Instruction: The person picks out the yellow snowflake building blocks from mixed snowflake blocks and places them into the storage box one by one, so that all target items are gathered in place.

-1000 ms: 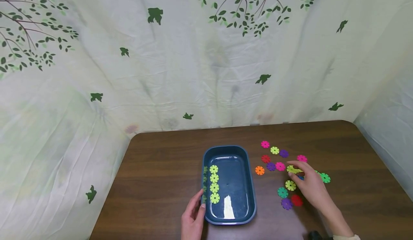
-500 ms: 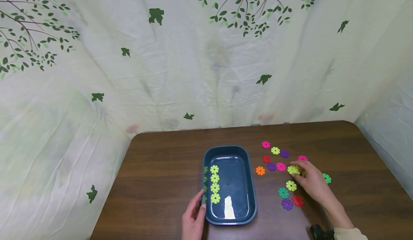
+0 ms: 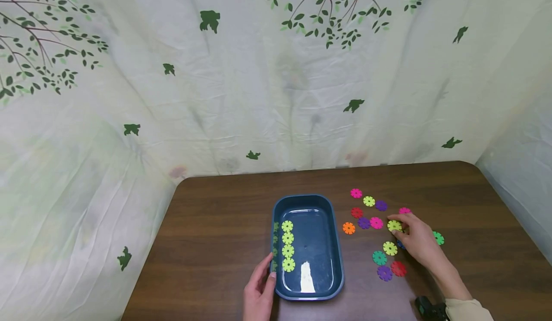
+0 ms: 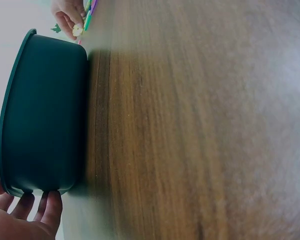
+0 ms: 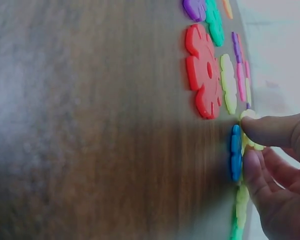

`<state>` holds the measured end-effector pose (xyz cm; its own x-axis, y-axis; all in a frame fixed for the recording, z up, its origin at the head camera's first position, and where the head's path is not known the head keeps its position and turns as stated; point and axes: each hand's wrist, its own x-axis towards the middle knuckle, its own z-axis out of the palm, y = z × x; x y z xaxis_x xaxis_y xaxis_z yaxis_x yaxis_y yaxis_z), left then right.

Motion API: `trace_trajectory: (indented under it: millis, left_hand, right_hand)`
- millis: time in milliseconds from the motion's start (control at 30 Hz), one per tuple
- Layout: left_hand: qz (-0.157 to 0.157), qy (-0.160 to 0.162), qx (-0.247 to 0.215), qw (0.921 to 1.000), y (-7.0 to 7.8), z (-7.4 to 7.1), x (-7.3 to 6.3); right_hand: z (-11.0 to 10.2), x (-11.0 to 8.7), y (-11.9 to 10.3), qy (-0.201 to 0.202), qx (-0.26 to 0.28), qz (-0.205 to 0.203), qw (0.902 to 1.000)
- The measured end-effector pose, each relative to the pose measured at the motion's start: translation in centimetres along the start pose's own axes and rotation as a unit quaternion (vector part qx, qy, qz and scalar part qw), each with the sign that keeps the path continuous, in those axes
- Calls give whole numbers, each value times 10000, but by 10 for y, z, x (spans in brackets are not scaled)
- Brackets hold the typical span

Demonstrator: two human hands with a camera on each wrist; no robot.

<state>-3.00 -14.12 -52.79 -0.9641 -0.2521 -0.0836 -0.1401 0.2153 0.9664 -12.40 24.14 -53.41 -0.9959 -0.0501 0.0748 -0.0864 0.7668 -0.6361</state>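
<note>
My right hand (image 3: 416, 239) pinches a yellow-green flower-shaped plastic disc (image 3: 394, 225) between thumb and fingers. In the right wrist view, that disc stands close by a blue flower disc (image 5: 235, 152), with another yellow-green disc (image 5: 241, 205) below. My left hand (image 3: 258, 290) holds the left side of a dark blue rectangular tray (image 3: 338, 263). The left wrist view has its fingertips on the tray's outer wall (image 4: 45, 110) and the thumb by the rim. Inside the tray, several yellow-green flower discs (image 3: 287, 238) lie in a column near the left wall.
Several flower discs lie right of the tray, among them an orange one (image 3: 349, 228), a red one (image 3: 398, 269), a purple one (image 3: 385, 273) and a teal one (image 3: 379, 257). A green disc (image 3: 438, 237) lies beyond the right hand. Printed cloth (image 3: 258, 96) hangs behind the brown table (image 3: 207, 244).
My right hand has shifted slightly, its fingertips drawing together on the yellow-green disc. The blue disc beneath the hand was hidden half a second ago and partly shows now. My left hand stays on the tray.
</note>
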Motion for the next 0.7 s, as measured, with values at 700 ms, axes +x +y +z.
trace_trajectory:
  millis: [700]
  left_hand:
    - [26, 16, 97, 9999, -1, 0, 1]
  right_hand:
    - [-5, -3, -9, 420, 398, 180, 9982]
